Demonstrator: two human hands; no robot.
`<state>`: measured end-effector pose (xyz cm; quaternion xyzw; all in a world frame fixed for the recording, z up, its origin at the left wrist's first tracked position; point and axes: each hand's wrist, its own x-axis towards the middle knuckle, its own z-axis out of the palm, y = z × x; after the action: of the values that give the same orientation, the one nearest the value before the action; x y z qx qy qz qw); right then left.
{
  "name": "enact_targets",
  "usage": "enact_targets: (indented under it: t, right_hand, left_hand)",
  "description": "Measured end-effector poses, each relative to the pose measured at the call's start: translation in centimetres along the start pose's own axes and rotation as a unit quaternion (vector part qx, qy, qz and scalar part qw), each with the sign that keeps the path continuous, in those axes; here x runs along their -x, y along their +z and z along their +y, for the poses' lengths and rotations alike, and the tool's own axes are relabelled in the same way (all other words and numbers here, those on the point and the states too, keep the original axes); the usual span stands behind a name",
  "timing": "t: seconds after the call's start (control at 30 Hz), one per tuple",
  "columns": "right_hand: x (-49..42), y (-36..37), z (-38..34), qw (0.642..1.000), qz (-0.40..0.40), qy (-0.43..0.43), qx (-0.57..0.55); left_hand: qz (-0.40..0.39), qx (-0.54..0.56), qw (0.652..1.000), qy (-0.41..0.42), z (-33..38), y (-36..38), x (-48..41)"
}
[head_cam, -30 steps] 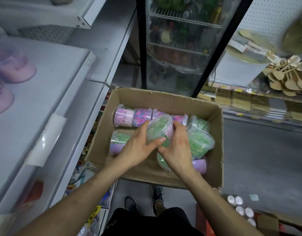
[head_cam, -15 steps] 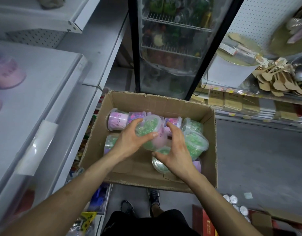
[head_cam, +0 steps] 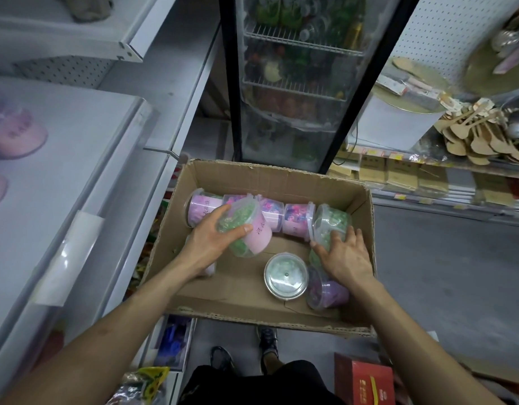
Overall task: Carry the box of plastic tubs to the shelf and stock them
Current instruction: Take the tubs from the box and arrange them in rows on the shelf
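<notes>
Stocking in a shop aisle: my two hands work well apart inside the open cardboard box [head_cam: 281, 179], which sits just beside the white shelf [head_cam: 77, 159] on my left and in front of a glass-door fridge [head_cam: 296, 83]. What the box rests on I cannot tell; my shoes [head_cam: 267, 340] show below its near edge.

My left hand [head_cam: 211, 241] grips a clear tub of green beads with a pink label [head_cam: 249, 229], thumb across its side and fingers over the top. The tub is tilted and sits in front of the row of pink tubs [head_cam: 296, 217], which lie on their sides along the far wall of the box.

My right hand [head_cam: 346, 258] lies with fingers spread against a second green tub [head_cam: 331, 220], which is on its side at the right end of that row, near the right wall of the box. The fingers look fairly straight rather than wrapped round it.

Between my hands an upright tub with a clear lid [head_cam: 286, 276] stands on the box floor. Just to its right, under my right wrist, a purple tub [head_cam: 328, 290] lies tipped over.

On the shelf at far left, blurred pink tubs [head_cam: 15, 133] are already set out. Wooden spoons [head_cam: 480, 135] fill a rack at right, and a red carton [head_cam: 363, 381] stands on the floor near my feet.
</notes>
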<state>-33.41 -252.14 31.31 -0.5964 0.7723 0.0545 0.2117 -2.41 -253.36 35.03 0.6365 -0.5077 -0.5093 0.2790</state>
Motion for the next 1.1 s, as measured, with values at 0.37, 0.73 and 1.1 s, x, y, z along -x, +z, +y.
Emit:
enact_targets:
  t: [0.37, 0.73, 1.1]
  right_hand:
    - [2.4, 0.5, 0.5, 0.995, 0.044, -0.023, -0.084]
    - [3.7, -6.0, -2.6, 0.922, 0.074, -0.222, -0.309]
    - [1.6, -13.7, -13.3, 0.803, -0.022, -0.506, -0.314]
  left_hand:
    - [0.001, -0.011, 1.0, 0.003, -1.4, -0.7, 0.3]
    - [-0.015, -0.007, 0.998, 0.064, 0.3, -5.6, 1.1]
    - [0.17, 0.056, 0.981, 0.08, 5.3, -12.1, 10.2]
